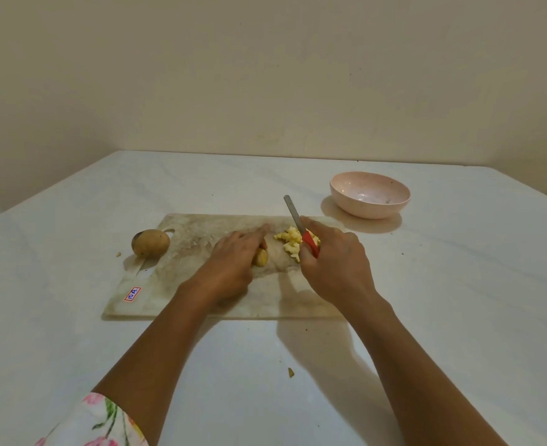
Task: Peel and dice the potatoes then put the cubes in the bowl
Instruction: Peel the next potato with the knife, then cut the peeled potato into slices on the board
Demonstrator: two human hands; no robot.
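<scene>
Gripping a knife (pixel 293 217) by its red handle, the right hand (pixel 333 262) is closing round it so tightly that most of the handle is disappearing inside the fist; only a red strip and the grey blade, pointing up and away toward the bowl (pixel 362 210), are showing. The left hand (pixel 233 255) is lying over a potato piece (pixel 261 257) near the middle of the cutting board (pixel 175 284), its fingers curling onto it and its forefinger stretching forward. The hand is covering all but one yellowish-brown end, so whether that piece is peeled is hard to tell. Just right of it, a small heap of pale diced cubes (pixel 289 241) is sitting on the board, partly hidden behind the knife and the right hand. A whole unpeeled potato (pixel 150 242) is resting at the board's far left corner, overlapping the handle hole. The pink bowl is standing on the white table (pixel 72 349) beyond the board's right end, apart from it; dark specks inside are too small to identify. A sticker (pixel 132 294) on the board is showing marks too blurred to read. A floral sleeve (pixel 95 423) is being cut off by the bottom edge.
</scene>
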